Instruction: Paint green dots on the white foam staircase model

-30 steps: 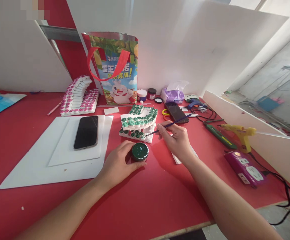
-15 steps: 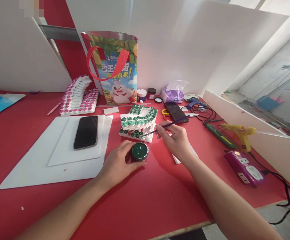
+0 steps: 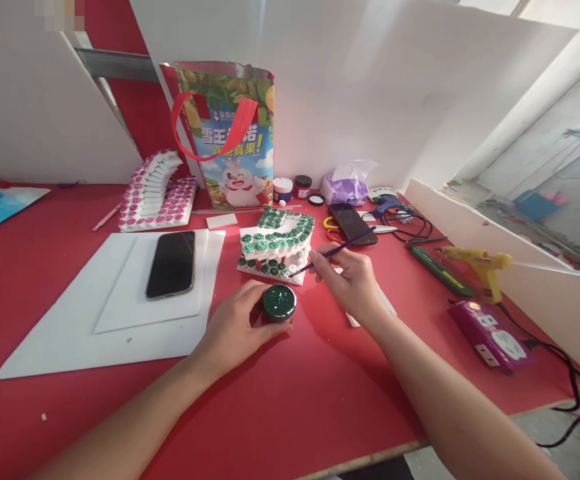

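My left hand (image 3: 243,317) is wrapped round a small jar of dark green paint (image 3: 279,302) on the red table. In my right hand (image 3: 347,277) is a thin dark paintbrush (image 3: 337,249), pinched between fingers and thumb. The brush tip is at the lower right part of a white model (image 3: 276,243) with a curved upper tier and a flat base. Rows of small rosettes cover the model. Many are painted green, while those at the lower right corner are white. The jar stands just in front of the model.
A similar pink-and-white model (image 3: 157,193) stands at the back left beside a carrier bag (image 3: 237,143). White boards with a phone (image 3: 171,265) lie left. A second phone (image 3: 353,223), a tissue pack (image 3: 346,191), a yellow glue gun (image 3: 483,267) and a purple power strip (image 3: 490,335) are at right.
The brush in my right hand has tilted slightly, its tip shifting a little lower at the model's base. My left hand keeps the same hold on the paint jar.
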A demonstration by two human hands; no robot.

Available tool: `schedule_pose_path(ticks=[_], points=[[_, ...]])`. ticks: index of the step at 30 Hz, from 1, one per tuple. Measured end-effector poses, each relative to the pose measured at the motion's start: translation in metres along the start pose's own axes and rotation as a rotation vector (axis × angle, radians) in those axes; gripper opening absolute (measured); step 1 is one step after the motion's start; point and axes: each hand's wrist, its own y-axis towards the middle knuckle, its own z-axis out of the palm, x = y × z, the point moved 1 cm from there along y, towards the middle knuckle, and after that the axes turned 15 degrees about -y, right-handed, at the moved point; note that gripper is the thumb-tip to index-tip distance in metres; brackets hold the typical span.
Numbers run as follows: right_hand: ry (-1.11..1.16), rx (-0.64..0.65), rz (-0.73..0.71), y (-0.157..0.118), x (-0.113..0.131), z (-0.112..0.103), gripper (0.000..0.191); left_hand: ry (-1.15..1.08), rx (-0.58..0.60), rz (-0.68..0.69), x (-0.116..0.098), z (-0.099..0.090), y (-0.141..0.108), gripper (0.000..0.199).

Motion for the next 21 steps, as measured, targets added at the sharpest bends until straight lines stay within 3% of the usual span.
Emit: schedule_pose_path(ticks=[21], points=[[-0.043,-0.008,-0.067,-0.0010,0.0026,0.0012,0.025,0.003,-0.006,0.011,0.0012,0.0001,-0.0003,0.040]])
